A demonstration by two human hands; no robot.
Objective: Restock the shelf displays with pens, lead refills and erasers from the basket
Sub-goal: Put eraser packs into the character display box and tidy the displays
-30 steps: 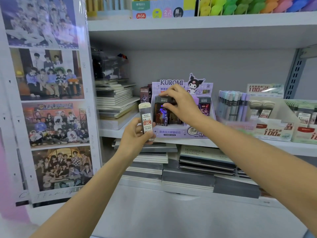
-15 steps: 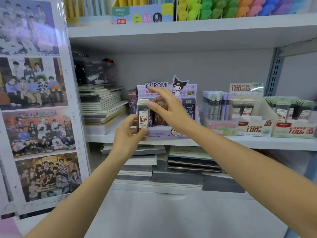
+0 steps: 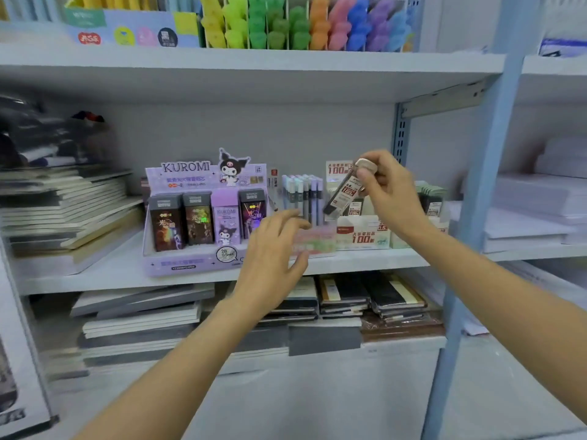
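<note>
1. The right hand (image 3: 392,193) pinches a lead refill tube (image 3: 343,193) just below its cap; the grip is closed on it, and the tube is tilted with its cap toward 1 o'clock
2. The tube hangs in front of the white refill box (image 3: 362,238) on the shelf (image 3: 111,274); I cannot tell whether they touch
3. The left hand (image 3: 273,258), at 8 o'clock from the right, has a slack, empty grip and hides part of a blurred pink box (image 3: 317,241)
4. A purple display (image 3: 178,265) stands at 9 o'clock from the left hand, its small print unreadable
</note>
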